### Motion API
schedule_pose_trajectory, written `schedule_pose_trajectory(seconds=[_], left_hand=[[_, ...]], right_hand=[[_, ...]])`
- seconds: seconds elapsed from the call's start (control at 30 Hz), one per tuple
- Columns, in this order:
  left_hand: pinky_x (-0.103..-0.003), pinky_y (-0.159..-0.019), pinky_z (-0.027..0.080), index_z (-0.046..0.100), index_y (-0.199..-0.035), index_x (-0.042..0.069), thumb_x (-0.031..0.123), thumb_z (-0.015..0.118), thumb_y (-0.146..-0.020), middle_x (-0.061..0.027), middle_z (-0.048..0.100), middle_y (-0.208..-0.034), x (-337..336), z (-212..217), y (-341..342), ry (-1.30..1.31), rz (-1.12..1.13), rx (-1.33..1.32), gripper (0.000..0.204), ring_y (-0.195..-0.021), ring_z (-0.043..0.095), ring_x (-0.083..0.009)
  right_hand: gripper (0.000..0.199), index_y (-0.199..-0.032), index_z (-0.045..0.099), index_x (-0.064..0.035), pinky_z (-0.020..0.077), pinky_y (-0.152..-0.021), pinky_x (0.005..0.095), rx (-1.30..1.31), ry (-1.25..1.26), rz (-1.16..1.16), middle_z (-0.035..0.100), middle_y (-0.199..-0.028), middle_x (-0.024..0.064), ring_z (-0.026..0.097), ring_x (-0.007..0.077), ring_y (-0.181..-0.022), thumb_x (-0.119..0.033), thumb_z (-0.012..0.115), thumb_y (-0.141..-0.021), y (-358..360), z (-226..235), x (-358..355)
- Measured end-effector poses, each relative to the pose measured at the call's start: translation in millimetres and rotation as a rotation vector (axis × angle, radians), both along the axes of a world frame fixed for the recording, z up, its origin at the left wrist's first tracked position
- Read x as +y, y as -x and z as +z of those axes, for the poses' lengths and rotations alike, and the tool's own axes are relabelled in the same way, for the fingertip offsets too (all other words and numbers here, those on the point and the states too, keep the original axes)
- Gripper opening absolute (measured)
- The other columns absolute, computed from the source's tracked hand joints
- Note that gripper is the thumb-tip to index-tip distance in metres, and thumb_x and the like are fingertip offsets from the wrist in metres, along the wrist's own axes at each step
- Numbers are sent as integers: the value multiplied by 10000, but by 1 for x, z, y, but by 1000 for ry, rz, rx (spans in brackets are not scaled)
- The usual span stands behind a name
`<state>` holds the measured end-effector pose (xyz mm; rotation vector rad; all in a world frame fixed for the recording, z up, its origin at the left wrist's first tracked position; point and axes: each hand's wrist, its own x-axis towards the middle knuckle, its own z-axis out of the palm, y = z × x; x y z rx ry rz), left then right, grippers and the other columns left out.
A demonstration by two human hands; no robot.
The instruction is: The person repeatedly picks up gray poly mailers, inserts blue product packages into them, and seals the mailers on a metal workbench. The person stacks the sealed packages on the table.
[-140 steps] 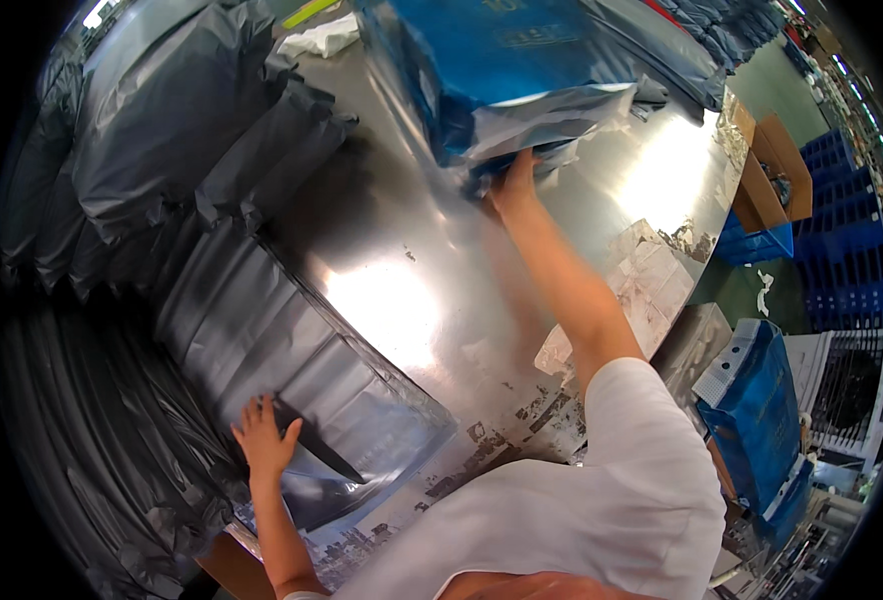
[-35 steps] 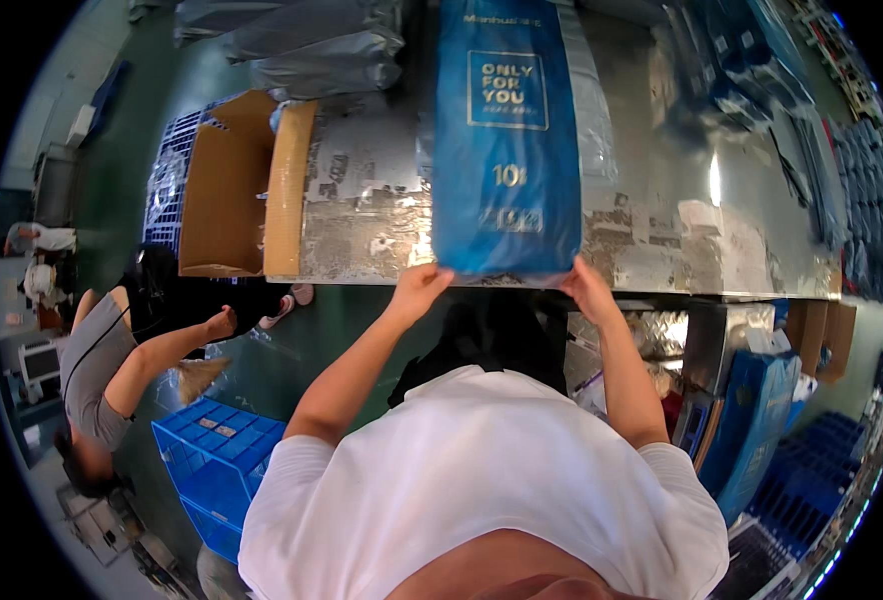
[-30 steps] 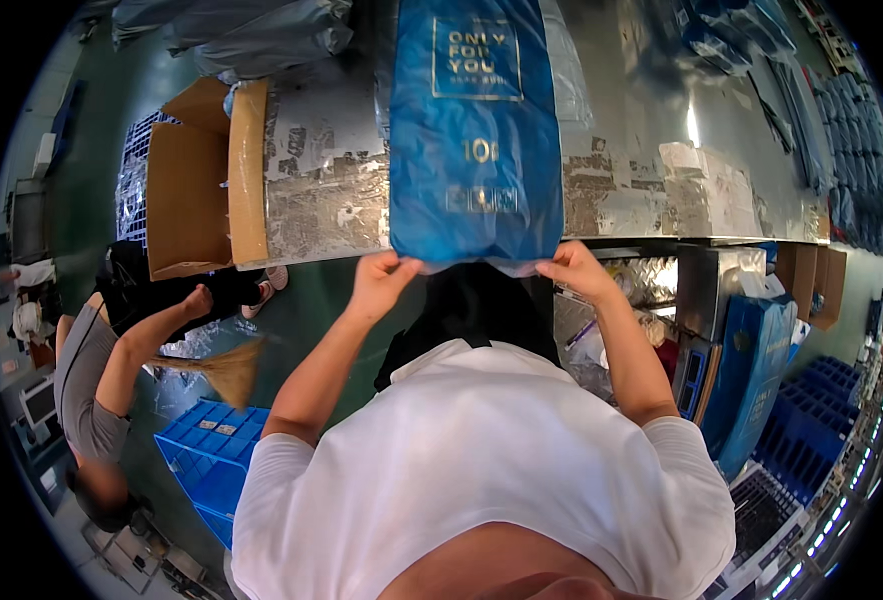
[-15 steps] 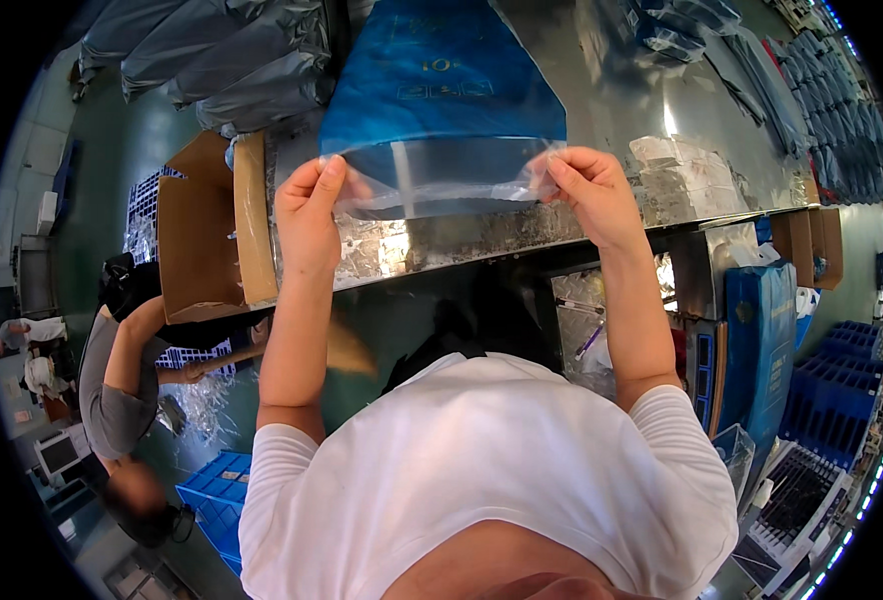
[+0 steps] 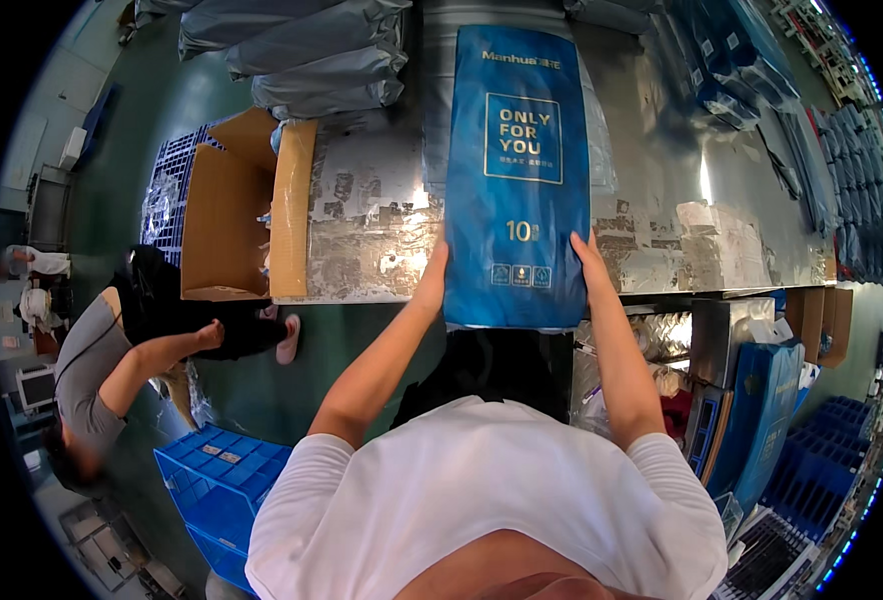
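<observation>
A long blue package [image 5: 518, 205] with gold print stands out over the near edge of the metal table, its lower end reaching past that edge. My left hand [image 5: 433, 278] grips its left side near the lower end, with the fingers mostly hidden behind or beneath it. Opposite, my right hand [image 5: 590, 262] holds the right side, thumb on the front face. The package is squeezed between the two hands. Clear plastic [image 5: 602, 150] shows along its right side, on the tabletop.
An open cardboard box [image 5: 227, 230] stands at the table's left end. Grey wrapped bundles [image 5: 332, 85] lie at the back left, other blue packages [image 5: 727, 70] at the back right. A bent-over person [image 5: 112, 365] is on the left, near a blue crate [image 5: 224, 462].
My hands have let go of the clear plastic edge they were stretching and now hold the blue package's sides. The package has come nearer. The person at left has shifted.
</observation>
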<state>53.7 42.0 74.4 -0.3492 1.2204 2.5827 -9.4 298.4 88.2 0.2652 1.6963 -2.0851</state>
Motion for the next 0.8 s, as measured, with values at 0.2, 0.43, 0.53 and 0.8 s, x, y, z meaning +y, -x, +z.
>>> schedule_pose_trajectory(seconds=[0.2, 0.43, 0.53, 0.8], left_hand=[[-359, -945, 369, 343, -1326, 31, 396, 391, -929, -94, 423, -1302, -5, -18, -94, 469, 34, 104, 541, -1158, 432, -233], [-377, -877, 425, 564, -1051, -13, 20, 578, -700, -171, 547, -1108, -65, 7, 147, 1668, 129, 720, 354, -1021, 512, -342], [-378, -829, 456, 563, -1030, -3, 9, 585, -661, -145, 540, -1106, -68, -21, 202, 1939, -194, 801, 370, -1017, 512, -324], [-336, -743, 495, 591, -862, 2, 9, 532, -695, -120, 607, -794, -72, -18, 254, 1789, -206, 650, 177, -782, 600, -316]], right_hand=[[298, -1042, 554, -39, 453, -700, 325, -248, 54, -273, 588, -919, 56, 558, 185, -824, -290, 477, -901, -61, -78, 79], [307, -1063, 552, -8, 461, -784, 350, 1134, -1027, 89, 582, -987, 187, 566, 305, -956, -51, 560, -759, 183, -14, 53], [241, -961, 596, -26, 473, -745, 370, 1008, -1303, 456, 604, -879, 186, 576, 355, -874, -110, 535, -743, 232, -17, 37], [211, -789, 630, -62, 469, -689, 421, 788, -1512, 300, 620, -815, 181, 579, 379, -801, -222, 502, -740, 285, -28, 24]])
